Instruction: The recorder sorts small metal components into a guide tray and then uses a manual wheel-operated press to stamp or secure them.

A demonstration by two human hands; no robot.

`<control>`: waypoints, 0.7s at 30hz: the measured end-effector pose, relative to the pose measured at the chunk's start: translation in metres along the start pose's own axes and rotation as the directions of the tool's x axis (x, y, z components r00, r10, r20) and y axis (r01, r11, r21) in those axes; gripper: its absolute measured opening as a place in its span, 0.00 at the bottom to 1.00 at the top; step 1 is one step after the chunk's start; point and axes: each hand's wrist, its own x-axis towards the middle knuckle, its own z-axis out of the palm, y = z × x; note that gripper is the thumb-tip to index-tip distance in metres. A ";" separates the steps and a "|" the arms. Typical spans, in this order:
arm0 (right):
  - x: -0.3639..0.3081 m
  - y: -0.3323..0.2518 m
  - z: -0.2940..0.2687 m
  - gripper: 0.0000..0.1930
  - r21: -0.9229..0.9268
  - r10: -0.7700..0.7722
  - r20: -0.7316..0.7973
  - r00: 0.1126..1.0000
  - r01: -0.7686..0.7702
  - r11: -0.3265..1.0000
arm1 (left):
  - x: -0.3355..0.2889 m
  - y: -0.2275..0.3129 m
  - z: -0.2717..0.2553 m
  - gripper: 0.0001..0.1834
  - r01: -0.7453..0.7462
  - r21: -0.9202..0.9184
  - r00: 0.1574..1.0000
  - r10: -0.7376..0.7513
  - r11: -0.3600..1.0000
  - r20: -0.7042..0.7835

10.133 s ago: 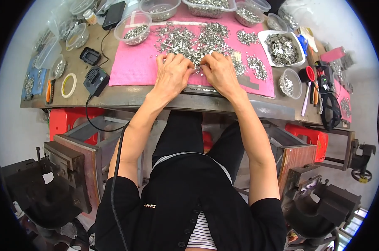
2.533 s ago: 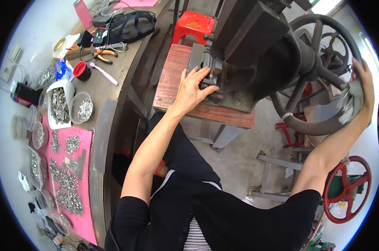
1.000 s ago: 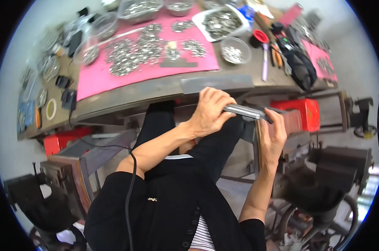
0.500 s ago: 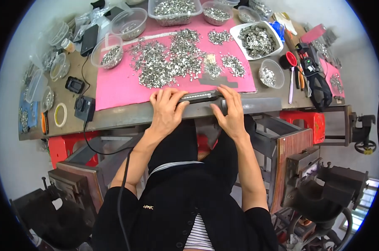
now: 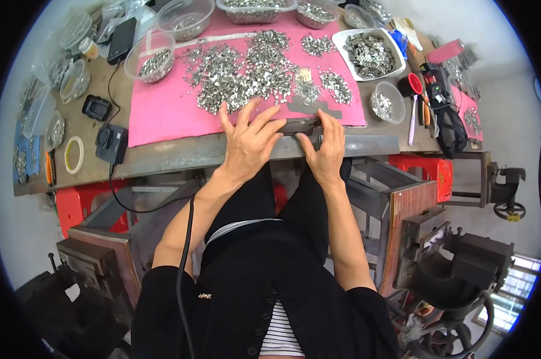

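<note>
A dark, narrow metal bar lies along the front edge of the pink mat, between my two hands. At its left end is my left hand, thumb and index finger on the bar and the other fingers spread toward the mat; the hand covers that end. My right hand grips the right end between thumb and fingers. Just beyond, a heap of small shiny metal pieces covers the mat. Beside it are a cluster of thin pins and a flat grey strip.
Clear plastic tubs of metal parts line the back and left. A white tray and small round tub stand right, near a red cup. A black cable crosses my left forearm. Tape ring sits left.
My left hand has shifted right along the bar and spread its fingers, hiding the row of small bright pieces seen on it before. My right hand stays at the right end.
</note>
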 end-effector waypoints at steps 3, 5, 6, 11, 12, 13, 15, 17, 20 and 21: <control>-0.001 0.002 0.002 0.36 -0.025 -0.020 -0.002 1.000 0.020 0.999 | -0.006 0.001 -0.003 0.16 -0.065 -0.043 0.995 0.062 0.997 -0.082; -0.003 0.006 0.000 0.33 -0.082 -0.034 0.002 0.999 0.034 0.996 | -0.014 0.006 -0.013 0.18 -0.052 -0.170 0.986 0.024 0.984 -0.163; -0.002 0.005 0.001 0.33 -0.076 -0.043 -0.001 0.999 0.042 0.996 | -0.024 0.000 -0.017 0.18 -0.059 -0.314 0.971 -0.019 0.947 -0.238; -0.003 0.000 0.003 0.26 -0.062 -0.045 -0.039 0.998 0.043 0.997 | -0.058 0.001 -0.052 0.18 0.303 -0.839 0.735 -0.671 0.453 -0.096; -0.004 0.002 0.002 0.26 -0.065 -0.044 -0.043 0.998 0.041 0.997 | -0.063 -0.007 -0.055 0.18 0.349 -0.886 0.701 -0.713 0.305 0.031; -0.005 0.004 0.001 0.26 -0.066 -0.044 -0.042 0.998 0.041 0.997 | -0.068 -0.018 -0.059 0.18 0.389 -0.909 0.661 -0.732 0.149 0.163; -0.005 0.005 0.002 0.26 -0.058 -0.048 -0.043 0.998 0.046 0.997 | -0.070 -0.029 -0.070 0.18 0.448 -0.894 0.624 -0.721 0.013 0.302; -0.004 0.005 0.002 0.26 -0.074 -0.064 -0.052 0.997 0.061 0.995 | -0.070 -0.033 -0.071 0.17 0.505 -0.858 0.636 -0.632 -0.093 0.443; -0.004 0.002 -0.001 0.26 -0.049 -0.015 -0.034 0.999 0.013 0.999 | -0.064 -0.017 -0.067 0.17 0.641 -0.761 0.603 -0.545 -0.103 0.582; -0.003 0.002 -0.001 0.26 -0.051 -0.010 -0.035 0.999 0.008 0.999 | -0.063 -0.012 -0.062 0.16 0.656 -0.747 0.614 -0.503 -0.103 0.608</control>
